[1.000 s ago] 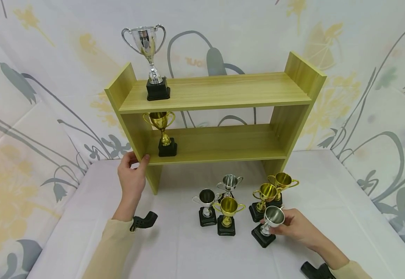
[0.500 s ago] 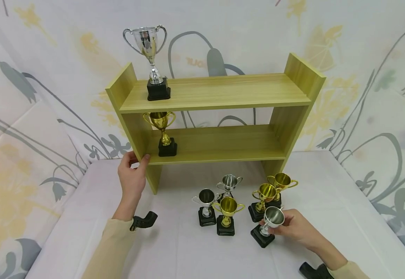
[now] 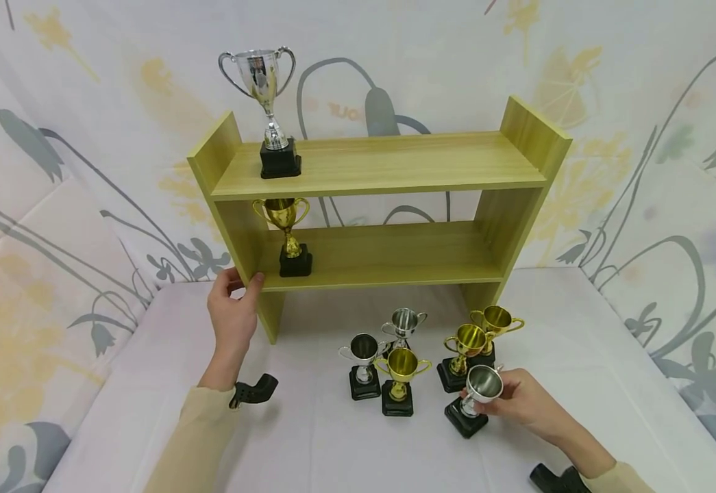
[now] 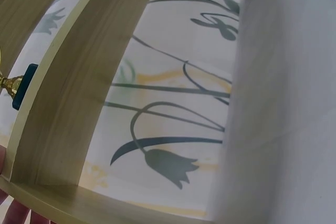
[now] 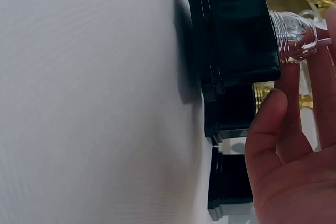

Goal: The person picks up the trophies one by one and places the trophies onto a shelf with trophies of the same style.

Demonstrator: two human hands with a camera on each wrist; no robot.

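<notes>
My left hand [image 3: 232,322] grips the left side panel of a wooden shelf unit [image 3: 382,164], with the thumb on the front edge. In the left wrist view its fingertips [image 4: 16,212] show around the panel edge. My right hand [image 3: 524,404] holds a small silver trophy [image 3: 484,382] by the stem, below the cup. That trophy's black base [image 5: 241,35] is close over the white cloth in the right wrist view. Right behind it stand two gold trophies, a nearer one [image 3: 471,338] overlapping a farther one [image 3: 497,319].
A large silver trophy [image 3: 262,72] stands on the top shelf's left end, a gold trophy [image 3: 284,215] on the shelf below. Left of my right hand, two silver trophies [image 3: 364,348] and a gold one [image 3: 403,365] stand grouped. Patterned cloth [image 3: 672,171] hangs behind.
Both hands keep their holds, and the silver trophy stays in nearly the same place. The whole view has shifted very slightly.
</notes>
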